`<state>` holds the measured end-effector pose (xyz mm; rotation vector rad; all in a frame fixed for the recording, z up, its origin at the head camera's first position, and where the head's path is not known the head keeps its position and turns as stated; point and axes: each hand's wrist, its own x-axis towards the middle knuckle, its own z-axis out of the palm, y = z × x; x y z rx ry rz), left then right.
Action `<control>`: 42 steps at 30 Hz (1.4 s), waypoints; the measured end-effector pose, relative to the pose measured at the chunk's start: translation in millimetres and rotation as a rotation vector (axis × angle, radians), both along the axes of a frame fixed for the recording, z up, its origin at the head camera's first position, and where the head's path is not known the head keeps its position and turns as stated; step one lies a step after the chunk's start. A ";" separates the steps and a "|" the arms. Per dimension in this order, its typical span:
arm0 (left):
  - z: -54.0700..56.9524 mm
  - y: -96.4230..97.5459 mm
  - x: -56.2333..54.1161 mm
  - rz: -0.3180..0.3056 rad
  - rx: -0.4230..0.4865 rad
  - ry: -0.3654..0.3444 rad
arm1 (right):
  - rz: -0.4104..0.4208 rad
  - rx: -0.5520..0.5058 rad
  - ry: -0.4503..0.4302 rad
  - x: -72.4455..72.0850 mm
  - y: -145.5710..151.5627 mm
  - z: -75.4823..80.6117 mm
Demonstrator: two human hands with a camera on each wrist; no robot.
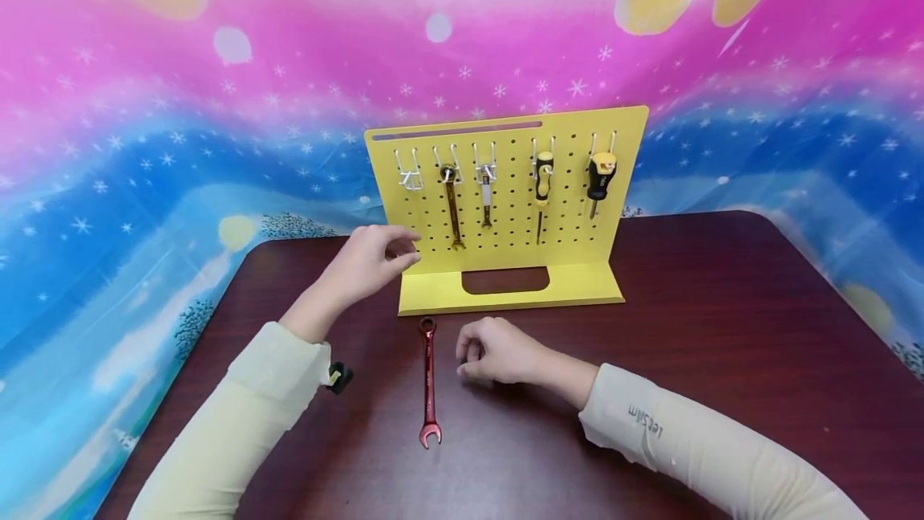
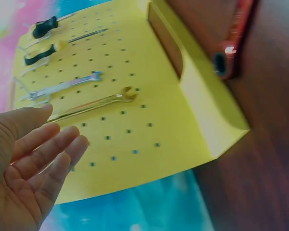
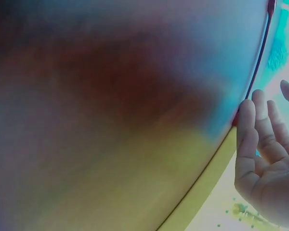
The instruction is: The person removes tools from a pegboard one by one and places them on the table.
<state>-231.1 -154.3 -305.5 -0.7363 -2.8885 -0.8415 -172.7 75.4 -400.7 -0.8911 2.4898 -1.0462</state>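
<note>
A red combination wrench (image 1: pixel 429 383) lies on the dark table, its ring end near the yellow pegboard (image 1: pixel 505 239) and its open end toward me. Just right of the wrench is my right hand (image 1: pixel 501 350), low over the table with loosely bent fingers and nothing in its grasp. My left hand (image 1: pixel 375 259) hovers at the pegboard's left edge, thumb and fingers apart, holding nothing. On the pegboard hang a golden-brown wrench (image 1: pixel 452 207), a smaller silver wrench (image 1: pixel 487 195) and two black-and-yellow screwdrivers, one slim (image 1: pixel 544 183), one stubby (image 1: pixel 601 175). The left wrist view shows the left palm (image 2: pixel 19 192) beside the golden wrench.
White hooks (image 1: pixel 410 179) at the pegboard's far left carry no tool. The pegboard's base (image 1: pixel 577 283) rests on the table (image 1: pixel 693 319). A patterned cloth (image 1: pixel 289 119) hangs behind the table. A small black device (image 1: pixel 339 377) sits at the left wrist.
</note>
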 end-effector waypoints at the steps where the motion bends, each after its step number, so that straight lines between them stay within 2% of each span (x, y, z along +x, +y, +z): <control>1: 4.2 0.5 -0.7 0.000 0.010 0.011 | -0.011 -0.006 0.006 -2.6 1.7 0.3; 10: 45.6 4.5 -6.7 0.000 0.053 0.138 | -0.129 -0.038 0.057 -26.0 18.1 7.7; 20: 75.9 11.3 -19.0 0.030 0.102 0.224 | -0.249 -0.095 0.079 -50.8 25.9 11.4; 23: 82.8 15.1 -24.0 0.036 0.108 0.227 | -0.269 -0.106 0.076 -57.2 26.2 11.5; 30: 87.7 25.1 -41.3 0.027 0.115 0.180 | -0.321 -0.148 0.042 -71.9 25.1 8.2; 35: 83.9 30.1 -51.9 0.018 0.103 0.135 | -0.347 -0.181 0.023 -81.2 22.8 4.2; 42: 77.3 36.9 -58.9 0.007 0.070 0.102 | -0.401 -0.210 -0.017 -89.8 16.6 3.8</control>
